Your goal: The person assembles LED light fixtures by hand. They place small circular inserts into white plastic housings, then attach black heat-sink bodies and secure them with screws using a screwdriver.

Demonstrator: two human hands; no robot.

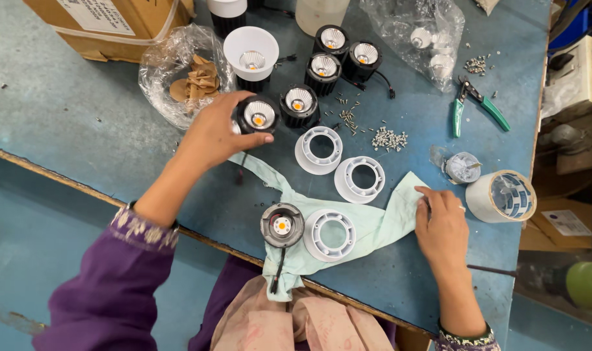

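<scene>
My left hand grips a black round lamp body with a shiny reflector, holding it on the blue table among other lamp bodies. My right hand rests flat on the right end of a pale green cloth, fingers together, holding nothing I can see. On the cloth near the table's front edge lie an open lamp body with a bare LED and a white plastic ring. Two more white rings lie just beyond the cloth.
Several black lamp bodies cluster at the back, one with a white cone. Loose screws, green-handled pliers, a tape roll, plastic bags and a cardboard box stand around. The table's front edge runs diagonally.
</scene>
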